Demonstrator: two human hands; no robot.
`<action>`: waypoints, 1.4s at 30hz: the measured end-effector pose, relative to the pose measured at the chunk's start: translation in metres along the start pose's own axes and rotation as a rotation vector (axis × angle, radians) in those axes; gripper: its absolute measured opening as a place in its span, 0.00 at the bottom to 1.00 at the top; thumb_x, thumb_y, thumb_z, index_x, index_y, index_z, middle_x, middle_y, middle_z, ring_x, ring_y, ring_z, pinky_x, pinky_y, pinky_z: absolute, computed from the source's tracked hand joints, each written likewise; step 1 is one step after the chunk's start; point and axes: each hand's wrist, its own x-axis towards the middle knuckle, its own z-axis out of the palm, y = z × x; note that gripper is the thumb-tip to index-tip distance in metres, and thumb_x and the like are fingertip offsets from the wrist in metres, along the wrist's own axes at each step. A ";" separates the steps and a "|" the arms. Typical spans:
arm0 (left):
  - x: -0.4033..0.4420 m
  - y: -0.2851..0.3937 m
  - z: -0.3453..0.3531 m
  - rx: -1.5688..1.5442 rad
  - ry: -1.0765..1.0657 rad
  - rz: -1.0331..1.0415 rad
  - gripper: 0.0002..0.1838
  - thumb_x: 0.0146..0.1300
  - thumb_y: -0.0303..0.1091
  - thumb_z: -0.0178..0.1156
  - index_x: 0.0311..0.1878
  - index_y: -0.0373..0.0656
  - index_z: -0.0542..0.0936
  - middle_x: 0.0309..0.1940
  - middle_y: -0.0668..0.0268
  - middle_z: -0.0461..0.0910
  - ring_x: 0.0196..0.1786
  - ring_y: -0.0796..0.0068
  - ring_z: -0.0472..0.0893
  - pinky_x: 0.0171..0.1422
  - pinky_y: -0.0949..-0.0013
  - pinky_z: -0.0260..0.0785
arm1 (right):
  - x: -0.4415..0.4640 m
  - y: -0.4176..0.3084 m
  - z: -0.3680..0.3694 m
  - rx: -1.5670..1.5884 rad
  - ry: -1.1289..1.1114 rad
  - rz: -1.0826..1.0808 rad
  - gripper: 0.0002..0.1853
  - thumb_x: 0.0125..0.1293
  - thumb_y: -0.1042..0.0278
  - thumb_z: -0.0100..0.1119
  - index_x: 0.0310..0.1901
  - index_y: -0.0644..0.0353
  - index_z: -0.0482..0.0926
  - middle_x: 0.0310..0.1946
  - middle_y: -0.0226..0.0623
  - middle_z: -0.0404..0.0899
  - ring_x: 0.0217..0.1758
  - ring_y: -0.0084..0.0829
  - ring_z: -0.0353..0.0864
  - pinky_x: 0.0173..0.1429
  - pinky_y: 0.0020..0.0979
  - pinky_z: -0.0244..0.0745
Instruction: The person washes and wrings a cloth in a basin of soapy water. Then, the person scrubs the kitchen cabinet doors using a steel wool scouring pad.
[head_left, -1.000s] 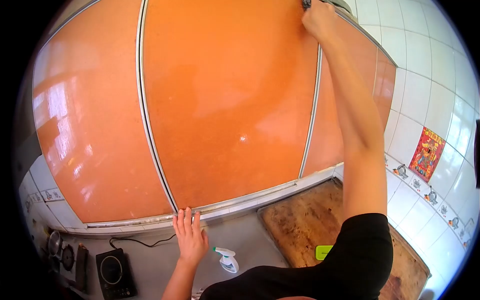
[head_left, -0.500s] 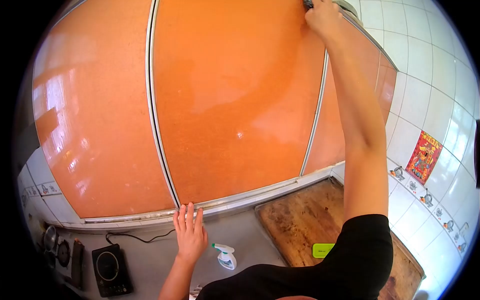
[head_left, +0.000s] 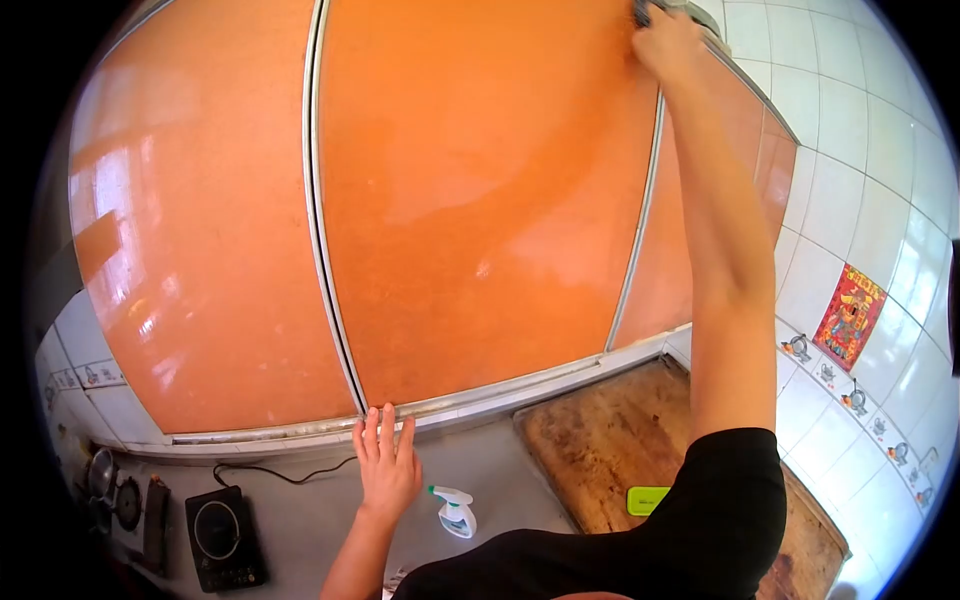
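My right hand (head_left: 668, 42) is raised to the upper right corner of the orange cabinet door (head_left: 480, 200). Its fingers are closed around a dark grey object (head_left: 643, 12), mostly hidden at the top edge, whose kind I cannot make out. A darker, wet-looking streak curves down the door from there. Lower down, my left hand (head_left: 388, 468) rests open, fingertips touching the metal rail (head_left: 470, 398) along the cabinet's bottom edge. Just right of that hand, a white spray bottle (head_left: 456, 514) with a green nozzle is on the grey counter (head_left: 420, 540).
A stained wooden board (head_left: 600, 430) covers the right part of the counter, with a bright green box (head_left: 645, 500) on it. At left are a black induction cooker (head_left: 222, 540) with its cord and a gas stove (head_left: 135, 520). White tiles (head_left: 840, 110) line the right wall.
My right hand has shifted slightly right and down with the dark object. My left hand stays at the rail; the whole view has moved a little.
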 end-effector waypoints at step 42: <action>0.000 0.002 0.000 0.016 -0.014 0.008 0.31 0.52 0.22 0.62 0.63 0.40 0.74 0.75 0.47 0.58 0.77 0.42 0.54 0.76 0.33 0.48 | -0.020 0.027 0.026 -0.130 0.176 -0.324 0.14 0.61 0.71 0.51 0.47 0.58 0.81 0.48 0.45 0.82 0.55 0.50 0.77 0.54 0.51 0.75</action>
